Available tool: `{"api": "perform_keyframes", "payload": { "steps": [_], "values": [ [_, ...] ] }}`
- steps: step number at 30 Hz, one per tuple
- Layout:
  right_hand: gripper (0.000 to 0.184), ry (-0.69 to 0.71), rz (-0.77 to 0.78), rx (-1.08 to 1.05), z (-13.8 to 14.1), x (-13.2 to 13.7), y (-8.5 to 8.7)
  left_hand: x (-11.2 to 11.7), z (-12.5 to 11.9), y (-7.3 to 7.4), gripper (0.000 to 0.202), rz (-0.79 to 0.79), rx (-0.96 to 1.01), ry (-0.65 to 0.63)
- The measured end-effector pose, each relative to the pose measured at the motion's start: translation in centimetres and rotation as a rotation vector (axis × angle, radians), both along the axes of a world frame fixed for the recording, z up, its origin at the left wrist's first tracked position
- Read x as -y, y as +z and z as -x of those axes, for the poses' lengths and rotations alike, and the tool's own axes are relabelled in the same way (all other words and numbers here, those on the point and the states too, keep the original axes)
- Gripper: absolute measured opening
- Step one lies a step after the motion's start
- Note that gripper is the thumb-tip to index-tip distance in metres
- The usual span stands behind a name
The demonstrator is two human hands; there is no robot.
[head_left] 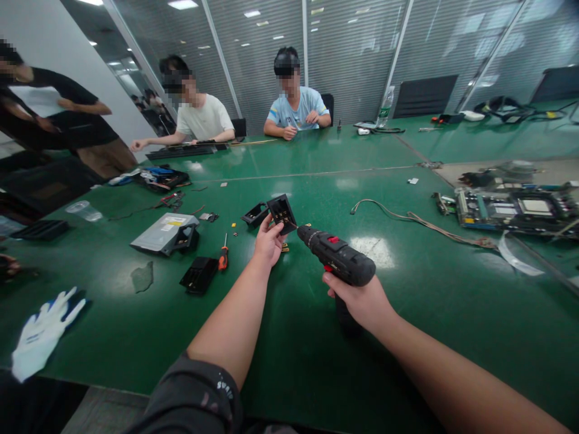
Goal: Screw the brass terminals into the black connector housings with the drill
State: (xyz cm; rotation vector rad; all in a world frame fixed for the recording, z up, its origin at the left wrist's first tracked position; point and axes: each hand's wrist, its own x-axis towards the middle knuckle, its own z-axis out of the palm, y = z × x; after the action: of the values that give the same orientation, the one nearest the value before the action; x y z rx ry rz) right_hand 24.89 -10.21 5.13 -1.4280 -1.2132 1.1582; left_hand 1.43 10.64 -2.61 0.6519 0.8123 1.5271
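My left hand grips a small black plastic housing, tilted up, with brass-coloured metal bits inside it. In my right hand is a black cordless drill with red switches, its fingers wrapped round the handle. The drill's front end points left at the housing's lower right corner; whether the bit touches it I cannot tell. Just behind the left hand lies another black housing. Left of my forearm are a third housing and an orange-handled screwdriver. Small brass pieces sit under the left hand.
A silver disc drive lies to the left, a white glove at the near left. Wires and a circuit board occupy the right side. Two people sit across the green table; others stand at the left.
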Motion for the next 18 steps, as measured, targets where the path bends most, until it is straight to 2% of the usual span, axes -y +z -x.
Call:
{"api": "perform_keyframes", "payload": {
  "steps": [12, 18],
  "values": [
    [0.050, -0.002, -0.057, -0.006, -0.09, -0.50, 0.33, -0.26, 0.22, -0.72, 0.073, -0.043, -0.038, -0.006],
    [0.040, 0.037, 0.042, -0.076, -0.16, -0.44, 0.67, -0.28, 0.33, -0.81, 0.083, -0.105, -0.082, -0.013]
  ]
}}
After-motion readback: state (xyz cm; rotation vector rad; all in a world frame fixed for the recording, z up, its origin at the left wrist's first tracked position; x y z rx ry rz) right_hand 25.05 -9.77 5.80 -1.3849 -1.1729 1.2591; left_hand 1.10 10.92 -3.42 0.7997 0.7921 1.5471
